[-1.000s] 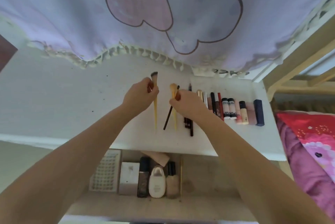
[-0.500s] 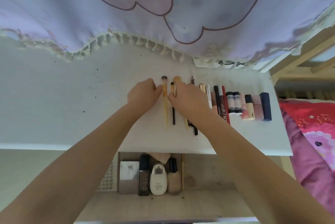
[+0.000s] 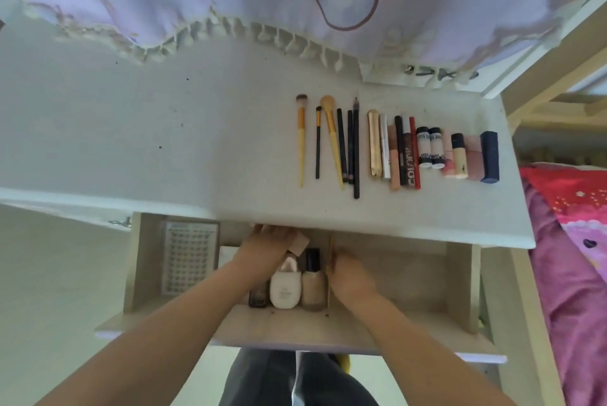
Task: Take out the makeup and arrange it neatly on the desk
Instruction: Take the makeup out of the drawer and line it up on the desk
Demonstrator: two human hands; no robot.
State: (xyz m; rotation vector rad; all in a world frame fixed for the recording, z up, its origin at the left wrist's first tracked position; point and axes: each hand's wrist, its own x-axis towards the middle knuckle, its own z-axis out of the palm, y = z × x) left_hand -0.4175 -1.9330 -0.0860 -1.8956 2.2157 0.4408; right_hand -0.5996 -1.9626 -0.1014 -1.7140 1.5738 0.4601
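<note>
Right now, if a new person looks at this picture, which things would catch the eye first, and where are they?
First comes the tidy row of makeup on the white desk: three brushes, dark pencils, then tubes ending at a navy case on the right. Below the desk edge, an open drawer holds upright bottles, with the left hand and right hand reaching in on either side of them.

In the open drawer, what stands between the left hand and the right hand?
In the head view, two bottles stand between the left hand and the right hand: a white rounded bottle and a beige glass bottle with a black cap.
</note>
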